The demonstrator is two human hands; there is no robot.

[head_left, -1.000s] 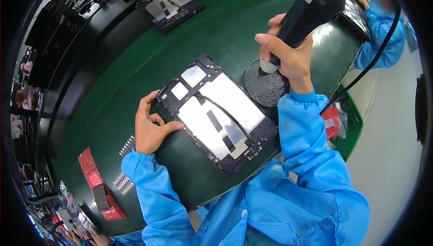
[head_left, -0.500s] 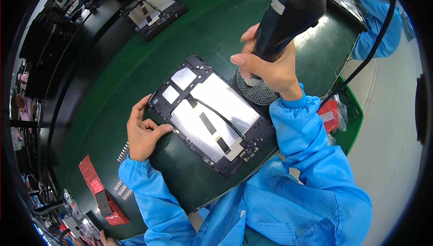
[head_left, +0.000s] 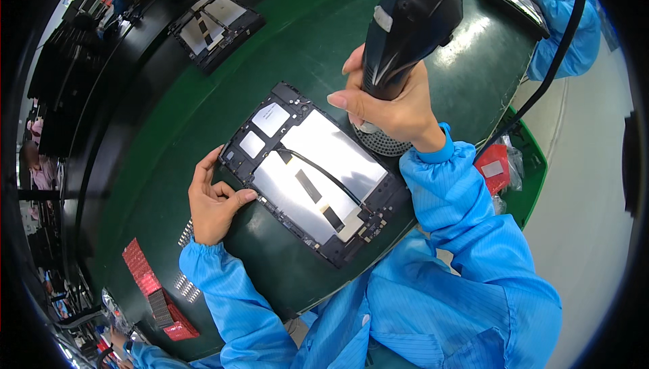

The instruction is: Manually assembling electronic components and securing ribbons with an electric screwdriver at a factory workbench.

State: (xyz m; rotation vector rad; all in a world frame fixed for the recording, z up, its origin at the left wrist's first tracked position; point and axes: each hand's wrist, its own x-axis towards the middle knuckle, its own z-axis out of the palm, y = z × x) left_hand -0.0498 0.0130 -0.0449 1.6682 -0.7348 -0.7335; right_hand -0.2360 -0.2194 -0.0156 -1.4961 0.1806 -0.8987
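Note:
An opened tablet (head_left: 351, 156) lies on the green table before me, its inside up, with silver plates and a thin black cable across it. My left hand (head_left: 213, 200) grips its left edge, thumb at the side near me and fingers at the far corner. Above and right of the tablet, my right hand (head_left: 399, 108) is wrapped round a black electric screwdriver (head_left: 409, 27) held upright. The screwdriver's tip is hidden behind my fingers. Under that hand sits a round grey plate (head_left: 382, 140) full of small holes, partly covered.
Another opened tablet (head_left: 216, 27) lies at the far left. Red bubble wrap (head_left: 140, 267) and strips of small metal parts (head_left: 187, 288) are left of my forearm. A green bin (head_left: 534, 176) with packaging stands right. A black cable (head_left: 561, 64) hangs near a co-worker's blue sleeve (head_left: 568, 37).
My right hand and the screwdriver have shifted a little to the left, toward the tablet. My left hand keeps its hold on the tablet's edge.

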